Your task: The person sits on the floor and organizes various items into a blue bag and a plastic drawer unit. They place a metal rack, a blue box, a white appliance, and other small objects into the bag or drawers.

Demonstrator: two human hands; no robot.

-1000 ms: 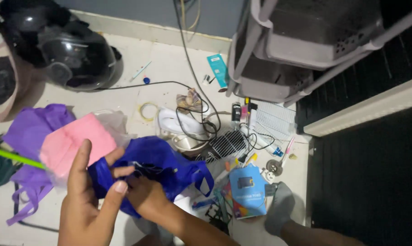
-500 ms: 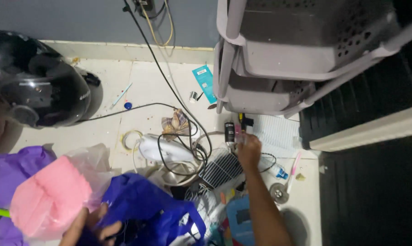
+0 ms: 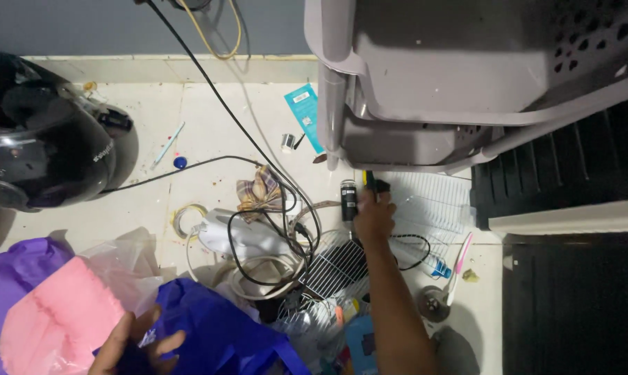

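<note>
My right hand (image 3: pixel 373 217) is stretched out near the frame's middle, fingers closed around a small dark object (image 3: pixel 369 183) with a yellow-green stripe, just at 6 o'clock of the grey plastic rack (image 3: pixel 425 83). A black cylinder (image 3: pixel 348 198) stands just at 9 o'clock of that hand. My left hand (image 3: pixel 130 344) sits at 7 o'clock of the frame, fingers spread over the blue bag (image 3: pixel 216 333), resting on it without a clear grip. At 9 o'clock of it lies a pink cloth (image 3: pixel 57 323) in clear plastic. The black helmet (image 3: pixel 36 139) sits on the floor (image 3: pixel 210 118) at 10 o'clock, and cables (image 3: pixel 258 229) tangle between both hands.
</note>
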